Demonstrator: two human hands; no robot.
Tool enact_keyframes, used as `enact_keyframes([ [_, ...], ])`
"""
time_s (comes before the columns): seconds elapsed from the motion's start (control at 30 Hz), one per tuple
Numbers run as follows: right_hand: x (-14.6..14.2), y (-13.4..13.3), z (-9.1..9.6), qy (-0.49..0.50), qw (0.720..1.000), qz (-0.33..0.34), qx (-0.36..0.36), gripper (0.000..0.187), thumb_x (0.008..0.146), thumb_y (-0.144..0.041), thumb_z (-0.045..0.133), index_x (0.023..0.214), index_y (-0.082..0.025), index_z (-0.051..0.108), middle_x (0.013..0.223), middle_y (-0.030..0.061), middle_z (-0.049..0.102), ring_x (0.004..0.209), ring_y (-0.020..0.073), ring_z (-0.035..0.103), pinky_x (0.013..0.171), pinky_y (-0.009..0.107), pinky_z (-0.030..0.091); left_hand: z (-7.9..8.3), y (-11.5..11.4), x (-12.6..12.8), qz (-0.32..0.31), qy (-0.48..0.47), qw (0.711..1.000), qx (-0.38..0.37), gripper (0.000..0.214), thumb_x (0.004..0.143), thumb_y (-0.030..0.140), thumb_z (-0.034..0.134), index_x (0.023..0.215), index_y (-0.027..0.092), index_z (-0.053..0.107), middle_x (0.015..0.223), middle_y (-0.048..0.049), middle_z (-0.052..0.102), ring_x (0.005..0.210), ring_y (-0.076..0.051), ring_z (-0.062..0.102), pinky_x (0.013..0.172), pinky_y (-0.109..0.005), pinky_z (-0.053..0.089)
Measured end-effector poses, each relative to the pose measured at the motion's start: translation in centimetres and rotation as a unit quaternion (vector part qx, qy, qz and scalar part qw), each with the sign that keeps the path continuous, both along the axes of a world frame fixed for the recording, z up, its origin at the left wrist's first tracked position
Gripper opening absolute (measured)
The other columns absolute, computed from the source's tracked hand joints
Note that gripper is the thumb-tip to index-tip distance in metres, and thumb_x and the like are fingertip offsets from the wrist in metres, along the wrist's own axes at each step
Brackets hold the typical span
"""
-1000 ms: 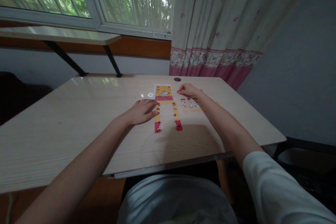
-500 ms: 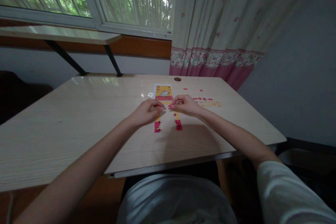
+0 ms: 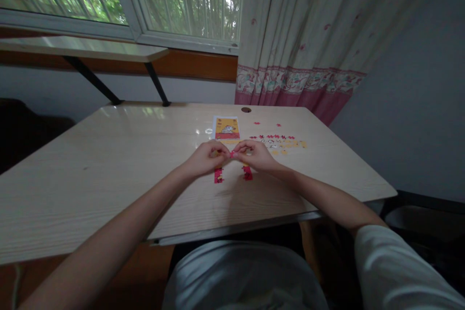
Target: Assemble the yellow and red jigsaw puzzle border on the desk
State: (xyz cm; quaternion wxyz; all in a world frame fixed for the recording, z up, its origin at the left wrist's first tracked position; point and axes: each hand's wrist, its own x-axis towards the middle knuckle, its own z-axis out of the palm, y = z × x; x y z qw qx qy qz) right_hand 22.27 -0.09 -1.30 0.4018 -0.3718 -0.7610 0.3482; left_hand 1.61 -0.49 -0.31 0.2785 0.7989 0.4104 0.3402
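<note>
Between my two hands, above the table, is a small red jigsaw puzzle piece [image 3: 232, 154]. My left hand [image 3: 208, 157] pinches its left side with thumb and forefinger. From the other side my right hand [image 3: 257, 156] pinches the same piece. Below the hands lie joined puzzle strips, their red lower ends showing: a left strip [image 3: 218, 176] and a right strip [image 3: 247, 173]. My fingers cover their upper parts. Just beyond stands out the reference picture [image 3: 227, 128], a flat card with a white animal on yellow and red.
Loose red pieces [image 3: 279, 136] and yellow pieces [image 3: 296, 145] lie in rows to the right. Two single red pieces [image 3: 256, 123] are farther back. A round cable hole [image 3: 246, 110] is near the table's back edge. A raised shelf [image 3: 109, 48] stands at the back left.
My right hand has brought the red piece left and nearer to me. My left hand has moved right to meet it, and its fingertips have closed on the piece.
</note>
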Motion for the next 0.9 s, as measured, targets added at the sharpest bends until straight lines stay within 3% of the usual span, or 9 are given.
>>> enact_keyframes([
  [0.1, 0.3, -0.2, 0.5, -0.065, 0.994, -0.02, 0.082, 0.017, 0.08, -0.035, 0.07, 0.086, -0.019, 0.071, 0.082, 0.0036, 0.071, 0.078, 0.0154, 0.063, 0.076, 0.03, 0.045, -0.3, 0.2, 0.0, 0.007, -0.014, 1.0, 0.0, 0.021, 0.077, 0.036, 0.058, 0.075, 0.018, 0.069, 0.082, -0.0056, 0.07, 0.081, -0.02, 0.063, 0.081, -0.036, 0.049],
  [0.23, 1.0, -0.2, 0.8, -0.168, 0.964, -0.037, 0.203, 0.018, 0.08, -0.035, 0.072, 0.091, -0.021, 0.073, 0.079, 0.003, 0.072, 0.085, 0.0183, 0.061, 0.084, 0.033, 0.038, -0.4, 0.5, -0.2, 0.015, -0.027, 0.999, -0.02, 0.023, 0.076, 0.039, 0.059, 0.074, 0.019, 0.069, 0.081, -0.0053, 0.07, 0.08, -0.02, 0.062, 0.08, -0.035, 0.048],
  [0.47, 1.5, -0.1, 0.6, -0.222, 0.927, -0.019, 0.301, 0.024, 0.087, -0.04, 0.064, 0.098, -0.02, 0.073, 0.088, 0.0057, 0.073, 0.087, 0.0192, 0.058, 0.084, 0.035, 0.032, -0.2, 0.2, 0.2, 0.005, -0.035, 0.999, -0.038, 0.025, 0.076, 0.041, 0.058, 0.07, 0.018, 0.067, 0.079, -0.0038, 0.069, 0.078, -0.019, 0.062, 0.079, -0.034, 0.048],
  [0.63, 1.5, -0.4, 0.8, -0.236, 0.929, -0.013, 0.286, 0.022, 0.087, -0.039, 0.064, 0.095, -0.02, 0.073, 0.088, 0.0053, 0.073, 0.089, 0.0194, 0.058, 0.086, 0.035, 0.031, 0.2, 0.5, -0.5, -0.038, 0.003, 0.999, -0.033, 0.03, 0.081, 0.045, 0.056, 0.08, 0.017, 0.067, 0.086, -0.0065, 0.069, 0.082, -0.021, 0.062, 0.082, -0.036, 0.049],
  [0.73, 1.2, -1.2, 0.8, -0.242, 0.943, 0.005, 0.229, 0.02, 0.085, -0.037, 0.067, 0.092, -0.02, 0.073, 0.087, 0.0047, 0.073, 0.089, 0.0186, 0.059, 0.088, 0.034, 0.031, 0.5, 1.1, -2.1, -0.054, 0.074, 0.995, 0.029, 0.037, 0.083, 0.048, 0.056, 0.103, 0.018, 0.067, 0.107, -0.0095, 0.068, 0.103, -0.025, 0.06, 0.097, -0.042, 0.044],
  [0.8, 0.9, -1.8, 0.8, -0.257, 0.947, 0.041, 0.189, 0.018, 0.083, -0.037, 0.069, 0.091, -0.021, 0.073, 0.088, 0.004, 0.073, 0.09, 0.0182, 0.059, 0.088, 0.034, 0.031, 0.4, 1.5, -3.3, -0.06, 0.14, 0.987, 0.057, 0.051, 0.081, 0.055, 0.059, 0.117, 0.019, 0.062, 0.125, -0.0124, 0.061, 0.12, -0.03, 0.052, 0.105, -0.047, 0.037],
  [0.9, 0.4, -2.7, 0.6, -0.279, 0.943, 0.09, 0.156, 0.015, 0.081, -0.034, 0.072, 0.089, -0.022, 0.074, 0.087, 0.0032, 0.072, 0.09, 0.0181, 0.059, 0.086, 0.033, 0.031, -0.2, 2.0, -4.6, -0.073, 0.242, 0.967, 0.036, 0.078, 0.076, 0.064, 0.06, 0.136, 0.016, 0.048, 0.147, -0.0189, 0.042, 0.136, -0.038, 0.035, 0.11, -0.052, 0.03],
])
